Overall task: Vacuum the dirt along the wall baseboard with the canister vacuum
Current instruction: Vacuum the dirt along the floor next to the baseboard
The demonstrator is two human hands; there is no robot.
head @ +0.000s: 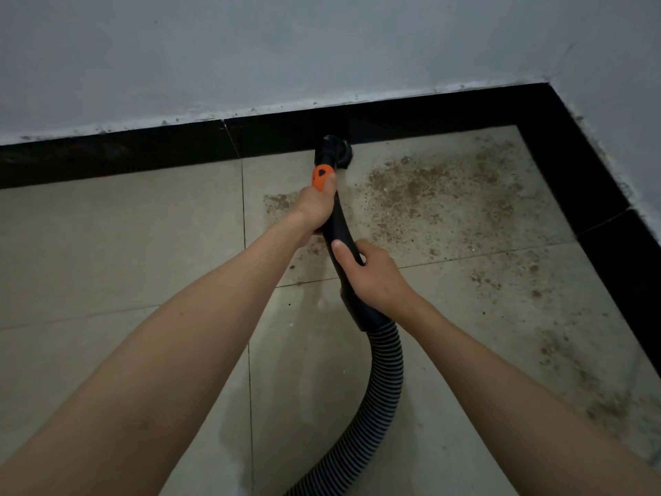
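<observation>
Brown gritty dirt lies on the beige floor tiles just right of the round black brush nozzle, which sits at the foot of the glossy black baseboard. The left hand grips the curved black wand below its orange slider and the right hand wraps it above the ribbed hose. A good pass would probably keep the brush flat on the tile and draw slowly rightward along the skirting toward the corner.

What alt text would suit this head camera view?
Both hands, left ahead of right, grip a black vacuum wand, its nozzle at the black baseboard. Brown dirt lies to the right on pale tiles.

One head-worn view looks steeply down and forward, close over the floor toward the baseboard.
</observation>
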